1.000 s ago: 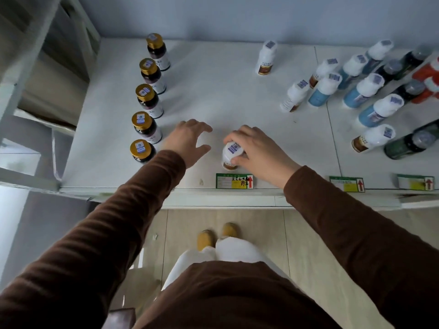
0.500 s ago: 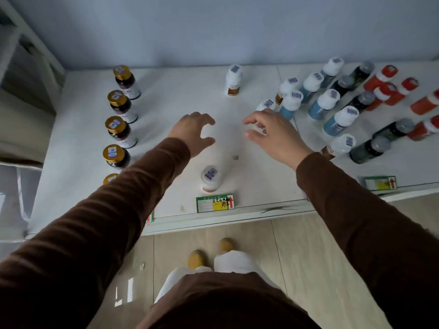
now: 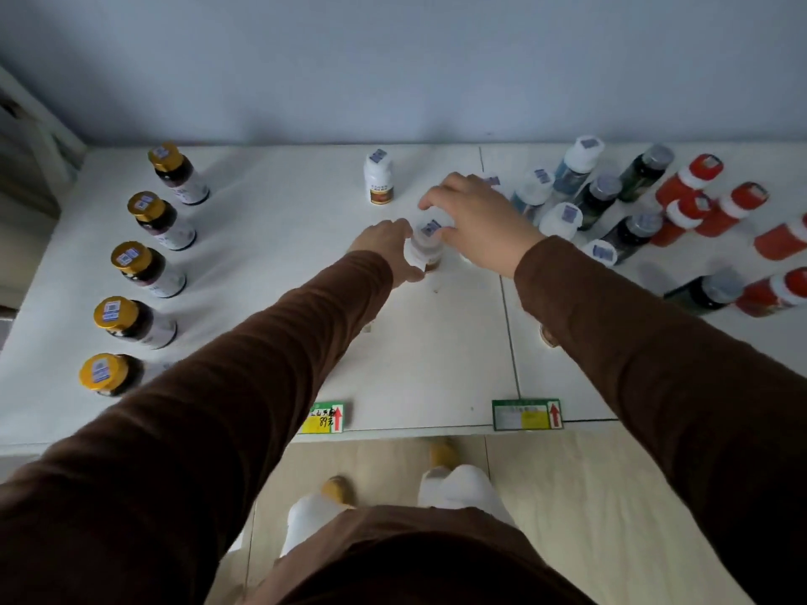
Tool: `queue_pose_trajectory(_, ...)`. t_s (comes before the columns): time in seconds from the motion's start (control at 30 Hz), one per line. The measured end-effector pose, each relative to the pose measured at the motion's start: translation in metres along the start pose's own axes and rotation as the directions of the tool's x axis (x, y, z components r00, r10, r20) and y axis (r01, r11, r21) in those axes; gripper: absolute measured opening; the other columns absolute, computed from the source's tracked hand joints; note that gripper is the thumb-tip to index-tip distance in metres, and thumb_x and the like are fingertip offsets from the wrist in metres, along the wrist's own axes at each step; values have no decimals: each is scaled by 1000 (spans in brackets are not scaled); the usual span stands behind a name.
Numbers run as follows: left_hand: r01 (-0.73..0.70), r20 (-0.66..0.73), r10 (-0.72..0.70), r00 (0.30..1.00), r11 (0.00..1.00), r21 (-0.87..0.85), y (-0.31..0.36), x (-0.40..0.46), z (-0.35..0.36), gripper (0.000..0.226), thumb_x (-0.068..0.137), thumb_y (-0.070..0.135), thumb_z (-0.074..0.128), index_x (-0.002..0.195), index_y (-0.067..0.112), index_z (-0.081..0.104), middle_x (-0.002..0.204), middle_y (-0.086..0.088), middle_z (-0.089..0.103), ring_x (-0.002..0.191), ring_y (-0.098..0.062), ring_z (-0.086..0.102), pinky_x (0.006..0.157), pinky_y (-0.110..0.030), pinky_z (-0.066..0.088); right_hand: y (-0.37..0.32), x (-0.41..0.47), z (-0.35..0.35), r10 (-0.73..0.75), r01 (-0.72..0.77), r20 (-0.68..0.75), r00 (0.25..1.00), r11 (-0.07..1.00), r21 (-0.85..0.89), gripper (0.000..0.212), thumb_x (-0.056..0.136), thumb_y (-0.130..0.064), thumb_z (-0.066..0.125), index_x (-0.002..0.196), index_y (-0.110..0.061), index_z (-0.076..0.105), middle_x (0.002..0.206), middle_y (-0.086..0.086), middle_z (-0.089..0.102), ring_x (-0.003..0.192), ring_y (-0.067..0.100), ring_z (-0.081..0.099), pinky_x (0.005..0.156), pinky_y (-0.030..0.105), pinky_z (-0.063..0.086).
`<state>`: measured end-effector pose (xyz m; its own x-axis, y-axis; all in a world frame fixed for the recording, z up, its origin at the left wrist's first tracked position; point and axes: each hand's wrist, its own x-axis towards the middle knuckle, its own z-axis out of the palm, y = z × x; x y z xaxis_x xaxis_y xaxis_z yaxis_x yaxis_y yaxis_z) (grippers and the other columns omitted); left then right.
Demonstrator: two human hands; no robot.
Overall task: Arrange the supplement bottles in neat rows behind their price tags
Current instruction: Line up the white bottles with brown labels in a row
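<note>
White plastic, with a brown band at its base: the bottle (image 3: 424, 251) I was watching stood mid-shelf, well back from the price tag (image 3: 325, 417) at the front edge. The left hand (image 3: 390, 251) curled round its left side, thumb near the base, while the right hand (image 3: 478, 224) cupped it from the right, fingers bent over the cap; the blur kept me from seeing how firmly either gripped. Behind it stood a second white bottle (image 3: 378, 176). Five gold-capped bottles (image 3: 139, 266) ran in a row down the left of the white shelf (image 3: 270, 220); blue, dark and red bottles (image 3: 698, 198) crowded the right, near a second tag (image 3: 526, 414)
</note>
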<state>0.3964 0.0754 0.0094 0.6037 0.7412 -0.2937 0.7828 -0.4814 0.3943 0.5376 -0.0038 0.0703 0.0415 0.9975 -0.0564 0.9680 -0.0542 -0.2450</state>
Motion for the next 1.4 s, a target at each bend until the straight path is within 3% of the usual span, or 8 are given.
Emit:
queue_pose_trajectory(0.27, 122, -276, -155, 949, 983, -135, 24, 6, 45, 52, 71, 44, 77, 107, 11, 60, 99, -8, 64, 93, -28, 56, 85, -39, 44, 25, 21, 20, -298, 312, 112, 948, 940, -139, 42, 89, -15, 58, 131, -23, 55, 118, 6, 57, 106, 28, 56, 86, 38, 41)
queue_pose_trajectory(0.4, 157, -234, -253, 939, 918, -364, 20, 4, 53, 49, 71, 39, 78, 108, 12, 59, 102, -5, 64, 96, -26, 56, 84, -36, 44, 32, 24, 18, -291, 300, 118, 949, 952, -66, 41, 88, -14, 58, 128, -22, 57, 117, 6, 58, 104, 28, 58, 86, 37, 40)
queue_pose_trajectory(0.67, -42, -89, -113, 990, 366, -930, 17, -26, 5, 38, 84, 23, 70, 118, 11, 57, 109, -12, 69, 102, -24, 67, 92, -31, 53, 48, 29, -32, -76, 69, 0, 997, 910, 408, 31, 92, -38, 61, 118, -21, 66, 104, -9, 65, 98, 15, 62, 81, 28, 44)
queue_pose_trajectory(0.77, 2, 6, 33, 999, 110, -994, 14, -33, -16, 33, 93, 26, 57, 121, 9, 57, 113, -14, 68, 110, -32, 65, 98, -38, 52, 46, 29, -44, 32, -25, 0, 999, 770, 637, 39, 85, -54, 64, 106, -22, 69, 89, -12, 67, 82, 8, 64, 79, 32, 50)
queue_pose_trajectory(0.87, 61, 66, 127, 990, 43, -997, 10, -37, -30, 39, 97, 31, 50, 126, 5, 58, 118, -21, 65, 112, -36, 64, 95, -39, 53, 41, 28, -45, 92, -80, 28, 995, 627, 775, 49, 79, -60, 68, 95, -14, 67, 76, -11, 64, 65, 6, 57, 69, 31, 49)
queue_pose_trajectory(1.07, 110, 132, 193, 972, 122, -986, 5, -43, -42, 41, 100, 25, 46, 134, 2, 50, 123, -20, 63, 119, -35, 60, 100, -38, 50, 33, 24, -45, 88, -94, 52, 995, 578, 810, 46, 81, -55, 72, 99, -13, 69, 78, -5, 64, 67, 9, 56, 67, 29, 49)
queue_pose_trajectory(1.27, 36, 95, 88, 992, 518, -854, -12, -52, -61, 30, 93, 4, 56, 122, 8, 49, 111, -9, 64, 102, -19, 62, 97, -30, 49, 7, 23, -36, -18, 42, -40, 999, 689, 724, 32, 83, -33, 77, 112, -20, 72, 95, -16, 67, 88, 5, 62, 89, 31, 52)
queue_pose_trajectory(1.4, -1, 65, 70, 995, 691, -723, -44, -66, -71, 36, 85, -8, 64, 115, 7, 51, 109, -10, 63, 96, -20, 63, 90, -32, 51, -31, 21, -20, -64, 82, -52, 997, 746, 661, 33, 81, -27, 78, 112, -19, 70, 98, -11, 66, 87, 8, 61, 85, 29, 50)
